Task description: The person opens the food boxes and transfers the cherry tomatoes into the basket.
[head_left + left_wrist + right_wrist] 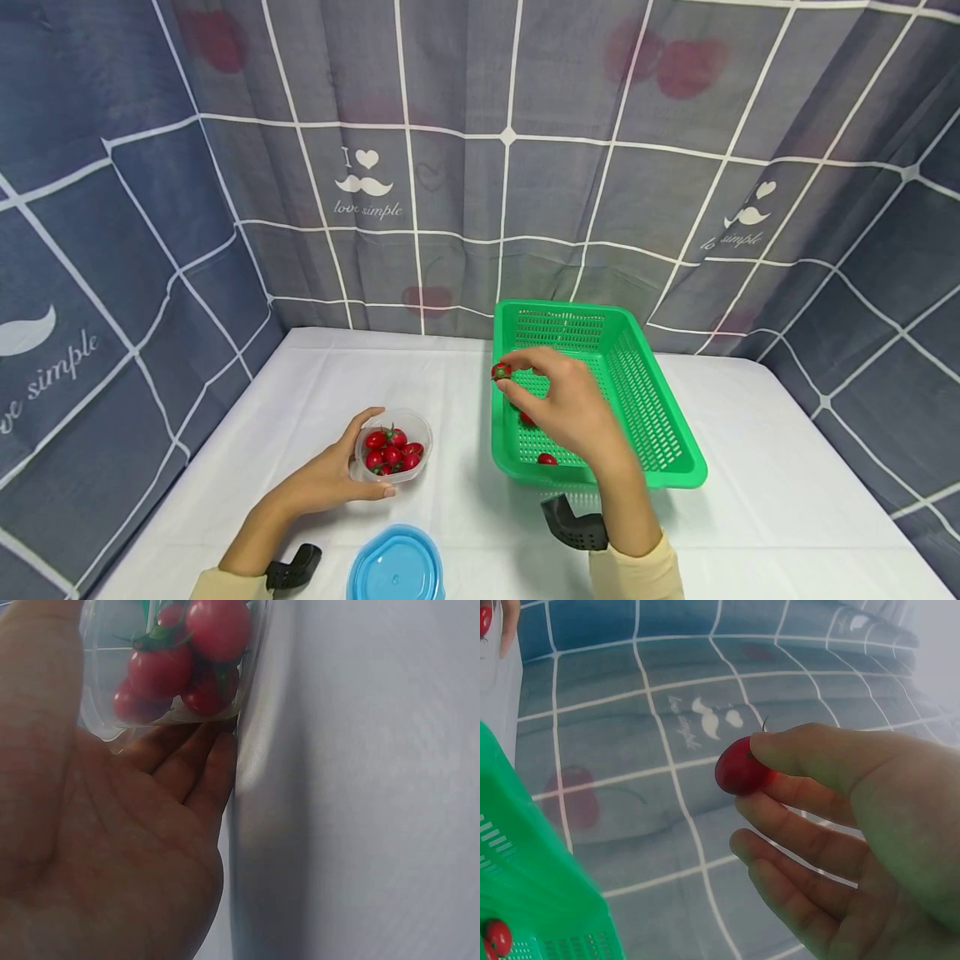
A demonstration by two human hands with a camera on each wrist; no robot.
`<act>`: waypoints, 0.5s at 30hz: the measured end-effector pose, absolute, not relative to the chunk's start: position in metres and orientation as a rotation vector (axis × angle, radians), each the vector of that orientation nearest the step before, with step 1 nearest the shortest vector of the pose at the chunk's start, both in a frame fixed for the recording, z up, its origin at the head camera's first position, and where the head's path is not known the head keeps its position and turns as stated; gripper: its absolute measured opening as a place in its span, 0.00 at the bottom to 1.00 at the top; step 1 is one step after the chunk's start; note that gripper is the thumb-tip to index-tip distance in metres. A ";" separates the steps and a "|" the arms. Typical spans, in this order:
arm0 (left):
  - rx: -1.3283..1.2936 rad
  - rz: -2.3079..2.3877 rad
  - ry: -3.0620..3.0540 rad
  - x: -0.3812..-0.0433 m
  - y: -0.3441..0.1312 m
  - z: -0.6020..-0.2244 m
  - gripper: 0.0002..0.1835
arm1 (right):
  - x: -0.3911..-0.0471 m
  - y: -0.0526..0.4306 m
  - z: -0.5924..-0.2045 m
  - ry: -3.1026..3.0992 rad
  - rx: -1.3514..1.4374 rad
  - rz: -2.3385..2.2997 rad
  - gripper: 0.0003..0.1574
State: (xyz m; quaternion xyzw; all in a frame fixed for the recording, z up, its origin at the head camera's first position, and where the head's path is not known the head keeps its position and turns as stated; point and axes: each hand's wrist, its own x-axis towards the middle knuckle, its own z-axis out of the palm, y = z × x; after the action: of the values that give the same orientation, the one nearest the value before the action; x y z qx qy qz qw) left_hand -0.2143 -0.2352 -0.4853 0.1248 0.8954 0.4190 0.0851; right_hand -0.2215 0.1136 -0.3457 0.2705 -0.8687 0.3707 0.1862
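Head view: my right hand pinches one tomato above the left edge of the green basket; my left hand, widely curved, holds the tub nearer the tabletop's left edge; work looks partway, tomatoes filling the tub, few left in the basket.

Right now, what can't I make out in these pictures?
Head view: part of the green basket, behind the right hand.
Head view: part of the blue lid, cut off by the bottom edge.
Left wrist: part of the clear container, cut off by the top edge.
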 end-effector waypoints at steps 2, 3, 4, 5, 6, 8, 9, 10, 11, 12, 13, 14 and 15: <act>0.376 1.256 2.666 -0.214 -0.235 -0.485 0.61 | -0.223 0.118 -0.345 -2.444 0.742 1.050 0.13; 0.377 1.258 2.664 -0.214 -0.235 -0.485 0.61 | -0.224 0.120 -0.345 -2.439 0.732 1.049 0.13; 0.378 1.259 2.663 -0.214 -0.235 -0.485 0.61 | -0.225 0.122 -0.345 -2.437 0.724 1.048 0.14; 0.378 1.259 2.663 -0.214 -0.235 -0.485 0.61 | -0.226 0.124 -0.346 -2.434 0.714 1.041 0.14; 0.378 1.258 2.662 -0.214 -0.235 -0.485 0.61 | -0.226 0.127 -0.346 -2.433 0.708 1.040 0.14; 0.376 1.257 2.663 -0.214 -0.235 -0.485 0.61 | -0.228 0.130 -0.346 -2.433 0.689 1.029 0.14; 0.375 1.255 2.663 -0.214 -0.235 -0.485 0.61 | -0.229 0.132 -0.346 -2.433 0.680 1.027 0.14; 0.374 1.253 2.663 -0.214 -0.235 -0.485 0.61 | -0.230 0.134 -0.346 -2.436 0.669 1.026 0.14; 0.374 1.252 2.664 -0.214 -0.235 -0.485 0.61 | -0.230 0.135 -0.346 -2.439 0.658 1.028 0.14; 0.374 1.251 2.665 -0.214 -0.235 -0.485 0.61 | -0.231 0.137 -0.346 -2.444 0.650 1.038 0.14; 0.375 1.249 2.667 -0.214 -0.236 -0.485 0.61 | -0.232 0.138 -0.346 -2.446 0.642 1.040 0.14; 0.377 1.248 2.668 -0.214 -0.236 -0.486 0.61 | -0.233 0.140 -0.347 -2.449 0.635 1.048 0.14; 0.379 1.245 2.669 -0.215 -0.236 -0.486 0.61 | -0.234 0.141 -0.347 -2.452 0.631 1.059 0.14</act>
State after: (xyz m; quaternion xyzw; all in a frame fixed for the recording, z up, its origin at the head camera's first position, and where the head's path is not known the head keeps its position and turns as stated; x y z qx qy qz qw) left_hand -0.2146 -0.2356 -0.4857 0.1271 0.8955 0.4177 0.0858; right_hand -0.2338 0.1411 -0.3473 0.2254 -0.8759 0.3782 0.1976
